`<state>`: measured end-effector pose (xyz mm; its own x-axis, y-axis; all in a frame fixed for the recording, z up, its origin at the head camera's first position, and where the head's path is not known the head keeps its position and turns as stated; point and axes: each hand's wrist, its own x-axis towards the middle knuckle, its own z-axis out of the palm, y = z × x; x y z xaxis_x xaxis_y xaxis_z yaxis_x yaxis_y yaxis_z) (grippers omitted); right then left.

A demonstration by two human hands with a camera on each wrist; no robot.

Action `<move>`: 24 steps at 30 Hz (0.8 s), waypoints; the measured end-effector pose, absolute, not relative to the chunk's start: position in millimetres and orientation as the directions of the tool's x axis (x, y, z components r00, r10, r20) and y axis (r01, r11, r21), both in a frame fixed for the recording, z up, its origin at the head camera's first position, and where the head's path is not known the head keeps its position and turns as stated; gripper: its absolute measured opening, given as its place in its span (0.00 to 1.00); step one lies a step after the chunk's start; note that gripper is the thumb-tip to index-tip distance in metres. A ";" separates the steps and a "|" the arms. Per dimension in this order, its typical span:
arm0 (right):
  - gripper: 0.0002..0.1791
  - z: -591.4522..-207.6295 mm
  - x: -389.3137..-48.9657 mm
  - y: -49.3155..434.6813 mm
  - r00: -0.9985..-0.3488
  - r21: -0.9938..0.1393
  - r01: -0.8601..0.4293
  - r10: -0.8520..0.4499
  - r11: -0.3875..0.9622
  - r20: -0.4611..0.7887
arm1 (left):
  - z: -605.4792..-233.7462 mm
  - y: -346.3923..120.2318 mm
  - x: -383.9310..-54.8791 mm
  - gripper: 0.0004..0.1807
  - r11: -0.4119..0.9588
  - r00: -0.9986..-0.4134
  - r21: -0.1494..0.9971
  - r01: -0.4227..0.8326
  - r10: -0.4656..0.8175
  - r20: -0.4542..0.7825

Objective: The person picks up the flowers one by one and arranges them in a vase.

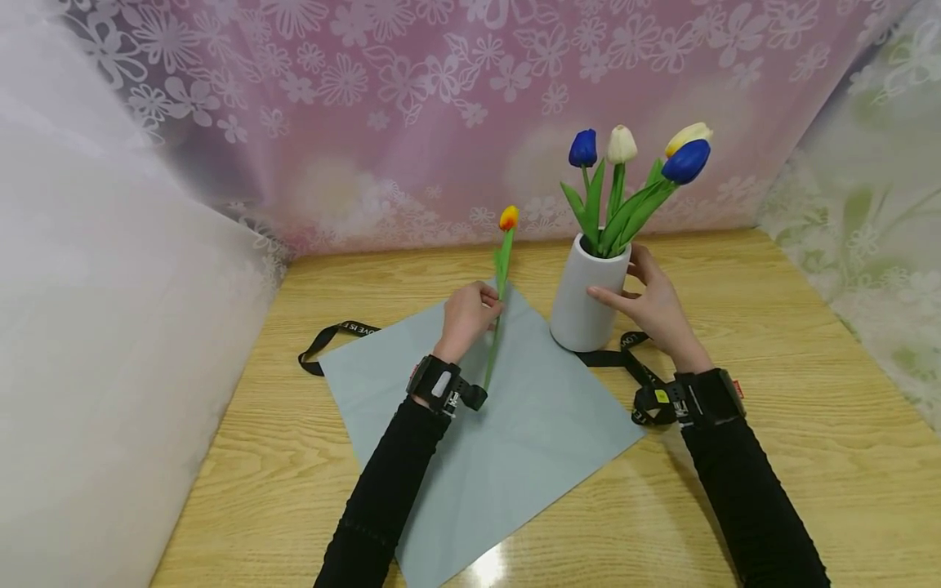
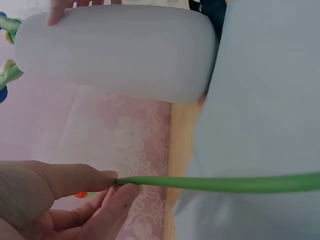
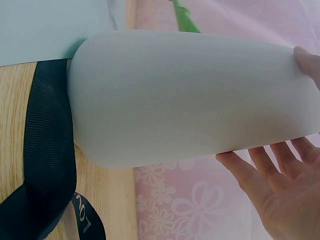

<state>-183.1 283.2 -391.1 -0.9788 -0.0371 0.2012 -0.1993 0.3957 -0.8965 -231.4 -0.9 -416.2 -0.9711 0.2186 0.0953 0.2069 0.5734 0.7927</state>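
Observation:
My left hand (image 1: pixel 469 317) pinches the green stem of an artificial tulip (image 1: pixel 509 218) between thumb and fingertips. Its small orange-yellow bloom points up and away, and the stem (image 2: pixel 240 183) runs down over the blue-grey wrapping sheet (image 1: pixel 515 457). With my right hand (image 1: pixel 657 313) I grip a white vase (image 1: pixel 581 306) near its top, thumb on the front and fingers round the far right side. The vase stands slightly tilted at the sheet's right edge. In it are blue tulips (image 1: pixel 583 149), a white tulip (image 1: pixel 622 144) and a yellow-white one (image 1: pixel 689 137) with green leaves.
A black ribbon (image 1: pixel 603 358) with white lettering extends from beneath the sheet by the vase base. On the left, a ribbon loop (image 1: pixel 314 347) lies on the wooden table (image 1: pixel 257 457). A pink floral cloth (image 1: pixel 412 122) hangs behind the table.

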 end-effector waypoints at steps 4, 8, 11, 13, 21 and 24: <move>0.46 -390.3 -182.5 283.5 -0.979 -0.895 -0.199 -0.039 0.398 0.200 | -410.9 1.7 -228.8 0.08 0.532 -0.968 0.817 0.223 0.223 0.119; 0.47 -390.1 -182.4 283.6 -0.980 -0.895 -0.197 -0.040 0.400 0.197 | -407.3 4.0 -226.5 0.09 0.493 -0.960 0.831 0.259 0.229 0.163; 0.47 -390.4 -182.6 283.5 -0.980 -0.895 -0.195 -0.040 0.401 0.196 | -404.4 5.9 -224.8 0.10 0.471 -0.954 0.835 0.284 0.225 0.197; 0.47 -390.5 -182.8 283.4 -0.980 -0.896 -0.194 -0.039 0.401 0.195 | -402.3 7.4 -223.6 0.11 0.455 -0.952 0.841 0.294 0.220 0.214; 0.47 -390.3 -182.4 283.6 -0.981 -0.896 -0.191 -0.034 0.401 0.193 | -394.9 11.8 -221.5 0.10 0.421 -0.943 0.845 0.329 0.187 0.274; 0.46 -390.9 -182.6 283.6 -0.980 -0.897 -0.193 -0.034 0.397 0.195 | -392.9 12.4 -220.6 0.10 0.406 -0.942 0.851 0.334 0.181 0.284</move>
